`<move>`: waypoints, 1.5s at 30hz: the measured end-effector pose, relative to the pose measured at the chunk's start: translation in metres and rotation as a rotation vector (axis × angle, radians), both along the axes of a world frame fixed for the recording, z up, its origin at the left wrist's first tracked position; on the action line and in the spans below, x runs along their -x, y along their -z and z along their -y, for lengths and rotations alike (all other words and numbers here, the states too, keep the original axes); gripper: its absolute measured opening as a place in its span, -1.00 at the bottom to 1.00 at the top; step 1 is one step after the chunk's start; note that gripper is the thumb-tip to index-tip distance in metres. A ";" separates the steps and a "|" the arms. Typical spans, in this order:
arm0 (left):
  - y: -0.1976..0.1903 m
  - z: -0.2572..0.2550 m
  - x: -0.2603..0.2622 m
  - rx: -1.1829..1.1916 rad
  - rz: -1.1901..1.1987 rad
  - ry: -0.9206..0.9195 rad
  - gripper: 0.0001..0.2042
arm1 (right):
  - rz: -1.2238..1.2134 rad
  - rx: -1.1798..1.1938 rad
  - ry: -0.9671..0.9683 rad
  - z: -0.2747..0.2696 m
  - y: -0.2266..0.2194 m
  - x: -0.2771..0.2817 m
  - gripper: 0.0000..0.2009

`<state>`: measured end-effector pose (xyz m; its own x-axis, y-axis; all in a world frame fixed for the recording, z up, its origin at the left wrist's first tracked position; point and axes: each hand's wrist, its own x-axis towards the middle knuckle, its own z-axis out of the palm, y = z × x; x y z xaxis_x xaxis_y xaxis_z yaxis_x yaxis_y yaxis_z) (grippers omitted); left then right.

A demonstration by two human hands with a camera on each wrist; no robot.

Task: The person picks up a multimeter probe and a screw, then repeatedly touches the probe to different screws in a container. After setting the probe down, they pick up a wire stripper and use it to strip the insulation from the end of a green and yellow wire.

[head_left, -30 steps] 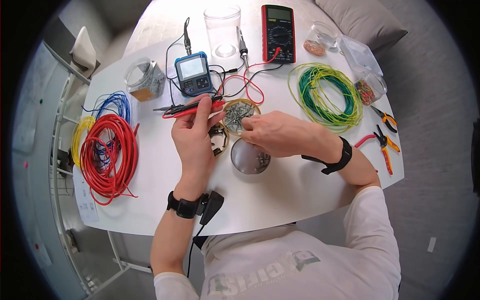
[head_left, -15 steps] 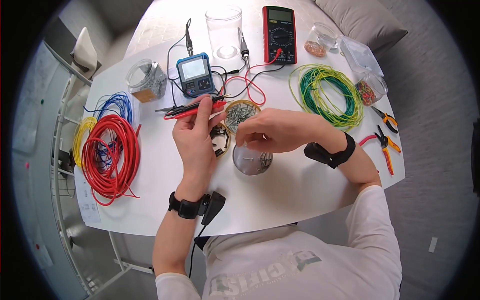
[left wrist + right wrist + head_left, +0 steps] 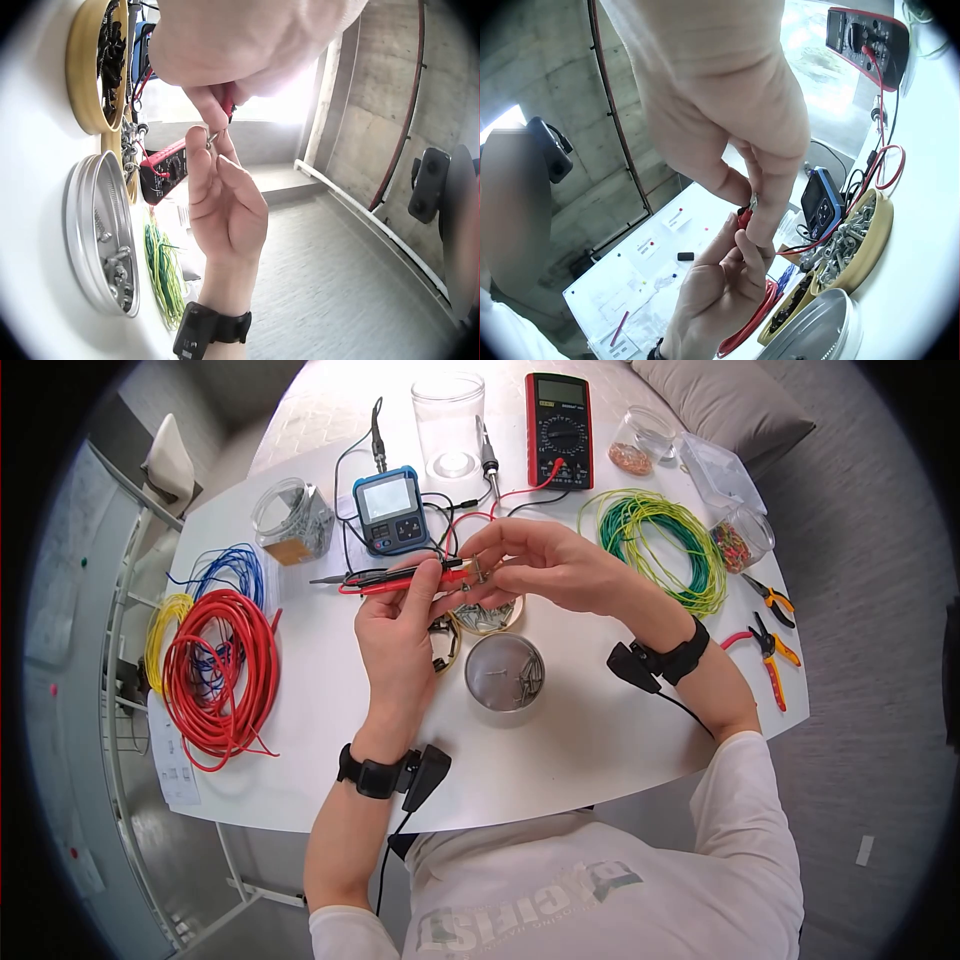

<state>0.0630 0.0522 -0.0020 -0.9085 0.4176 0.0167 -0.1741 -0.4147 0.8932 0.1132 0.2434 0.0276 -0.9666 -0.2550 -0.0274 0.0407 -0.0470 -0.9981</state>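
Observation:
In the head view the left hand [image 3: 398, 635] holds a red probe [image 3: 385, 587] and a black probe [image 3: 400, 573] side by side, thumb over them. The right hand [image 3: 560, 565] is at their tips, pinching a small metal screw [image 3: 476, 570] against them. A metal screw [image 3: 213, 139] also shows between the right fingertips in the left wrist view. Just below the hands stand a tin of silver screws [image 3: 487, 618] and a tin of dark parts [image 3: 440, 645], both partly covered. Closer to the body, a round metal tin [image 3: 490, 695] holds several screws.
Behind the hands are a blue tester [image 3: 388, 510], a red multimeter [image 3: 558, 432] and a clear jar [image 3: 447, 425]. Coiled red wire [image 3: 220, 680] lies left, green wire [image 3: 655, 555] right. Pliers [image 3: 768, 650] lie near the right edge; probe cables cross the table's middle.
The right hand has risen from the screw tins and moved forward and left to the probe tips, with a screw in its fingers. The left hand has shifted slightly right.

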 end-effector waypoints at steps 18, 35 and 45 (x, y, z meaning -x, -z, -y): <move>0.002 0.001 0.000 0.007 0.016 -0.011 -0.77 | -0.116 0.014 0.050 0.011 -0.003 -0.004 -0.74; -0.004 -0.001 -0.001 -0.031 -0.001 -0.038 -0.81 | -0.139 -0.003 0.017 0.009 -0.001 -0.003 -0.67; -0.002 -0.001 -0.001 -0.042 0.007 -0.077 -0.79 | -0.140 -0.050 0.011 0.003 -0.006 -0.003 -0.68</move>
<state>0.0644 0.0535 0.0001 -0.9379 0.3459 0.0258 -0.1470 -0.4636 0.8737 0.1158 0.2401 0.0332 -0.9645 -0.2462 0.0954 -0.0992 0.0034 -0.9951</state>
